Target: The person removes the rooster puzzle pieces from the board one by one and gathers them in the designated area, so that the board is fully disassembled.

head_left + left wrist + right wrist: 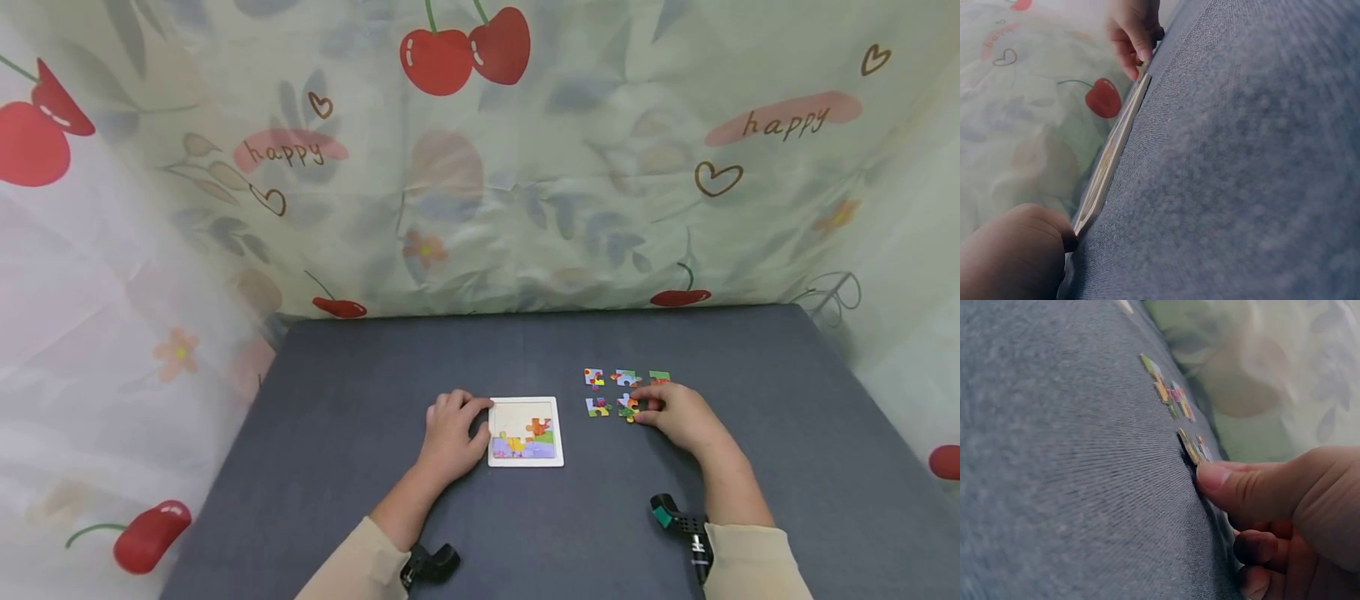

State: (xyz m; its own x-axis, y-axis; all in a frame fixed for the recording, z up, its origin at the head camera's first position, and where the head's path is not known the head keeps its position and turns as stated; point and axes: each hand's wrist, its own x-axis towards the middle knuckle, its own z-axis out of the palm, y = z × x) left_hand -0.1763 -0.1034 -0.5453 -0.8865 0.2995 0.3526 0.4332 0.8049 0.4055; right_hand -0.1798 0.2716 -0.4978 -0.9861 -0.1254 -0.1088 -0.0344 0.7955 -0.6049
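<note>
Apparently at the picking-up step: right hand pinches a puzzle piece, right of the tray; loose pieces same side. Left hand, relaxed, touches tray's left edge. Next move likely needs a clean lift.

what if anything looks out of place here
Nothing stands out: the white puzzle tray lies flat, partly filled, and the loose pieces sit in two rows beside it, with the right hand pinching one.
</note>
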